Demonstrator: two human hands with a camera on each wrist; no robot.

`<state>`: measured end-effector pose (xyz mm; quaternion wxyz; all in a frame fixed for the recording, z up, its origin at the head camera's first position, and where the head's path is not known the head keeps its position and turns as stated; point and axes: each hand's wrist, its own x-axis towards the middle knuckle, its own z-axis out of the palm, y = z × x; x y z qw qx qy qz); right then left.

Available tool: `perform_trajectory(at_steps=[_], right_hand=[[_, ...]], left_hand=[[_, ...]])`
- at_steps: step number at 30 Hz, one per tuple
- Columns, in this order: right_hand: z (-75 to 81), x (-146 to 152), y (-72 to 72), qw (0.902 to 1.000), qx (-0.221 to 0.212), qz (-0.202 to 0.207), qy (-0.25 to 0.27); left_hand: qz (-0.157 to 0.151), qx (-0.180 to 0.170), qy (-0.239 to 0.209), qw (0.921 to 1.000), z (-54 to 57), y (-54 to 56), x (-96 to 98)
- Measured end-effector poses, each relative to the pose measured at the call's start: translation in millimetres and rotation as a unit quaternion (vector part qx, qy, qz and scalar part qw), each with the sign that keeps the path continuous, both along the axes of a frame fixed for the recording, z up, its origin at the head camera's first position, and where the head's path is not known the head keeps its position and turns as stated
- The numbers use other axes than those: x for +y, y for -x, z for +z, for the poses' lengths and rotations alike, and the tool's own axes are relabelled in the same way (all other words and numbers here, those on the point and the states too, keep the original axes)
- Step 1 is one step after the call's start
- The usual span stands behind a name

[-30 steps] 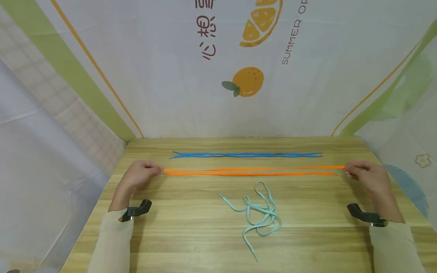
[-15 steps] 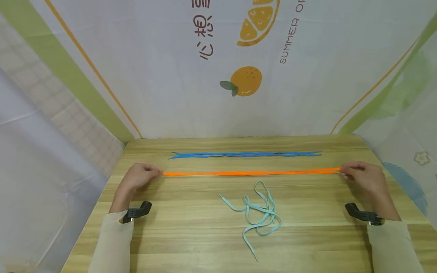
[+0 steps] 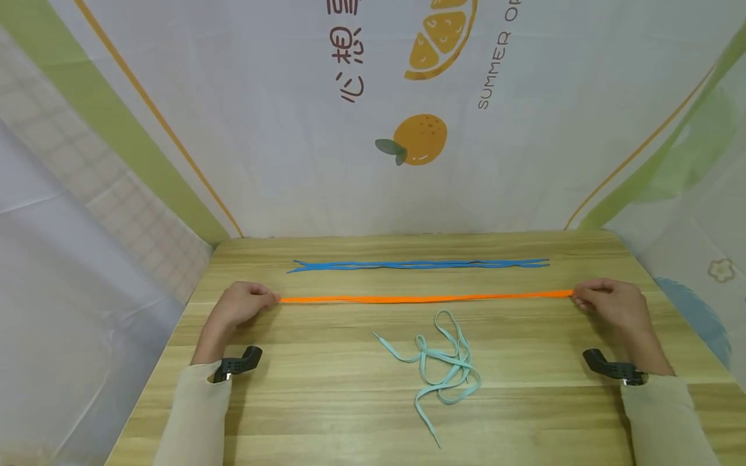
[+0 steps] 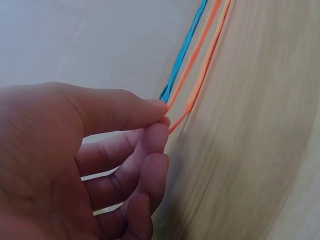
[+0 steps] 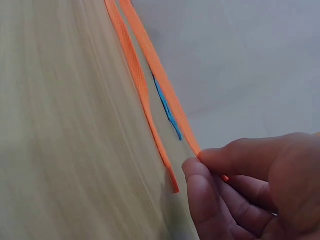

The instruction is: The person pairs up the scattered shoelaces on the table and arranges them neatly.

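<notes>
Nearest me, my pale sleeves (image 3: 195, 414) reach up to the black wrist cameras (image 3: 240, 364). Between my forearms, a mint lace (image 3: 447, 384) lies in loose, crossing loops on the wooden table (image 3: 315, 414). Beyond it I hold the orange lace (image 3: 408, 299) stretched nearly straight from side to side. My left hand (image 3: 245, 303) pinches its left end between thumb and forefinger; two strands run to those fingertips, though whether they join in a fold there I cannot tell. My right hand (image 3: 614, 303) pinches one strand at the right end, the other strand's tip free just beside my fingers. Farther off, a blue lace (image 3: 396, 265) lies roughly parallel, forked at both ends. Behind the table hangs a white cloth (image 3: 315, 175) printed with fruit.
</notes>
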<state>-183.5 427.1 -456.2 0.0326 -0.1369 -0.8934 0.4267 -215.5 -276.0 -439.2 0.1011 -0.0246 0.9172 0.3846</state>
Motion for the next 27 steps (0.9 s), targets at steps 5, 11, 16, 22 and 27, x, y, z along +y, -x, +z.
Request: perform_trajectory(at_steps=[5,11,16,22,27], right_hand=[[-1.5,1.8,-0.1,0.9999,-0.005,0.005,-0.014],[-0.5,2.0,0.1,0.9998,-0.001,0.013,-0.012],[-0.1,1.5,0.6,0.9999,0.000,0.017,0.002],[-0.3,2.3,1.0,0.9998,-0.004,0.017,-0.008],[-1.0,-0.9,0.9,0.9996,-0.009,0.020,-0.019]], left_hand=[[0.002,-0.007,-0.007,0.9999,1.6,-0.7,2.9],[-0.001,-0.011,-0.001,0.9999,1.1,-0.3,3.0],[-0.001,-0.014,0.000,0.9999,-0.2,1.3,2.7],[0.004,-0.013,-0.003,0.9999,0.2,2.0,3.6],[0.002,-0.011,0.006,0.9999,-0.1,0.6,3.2]])
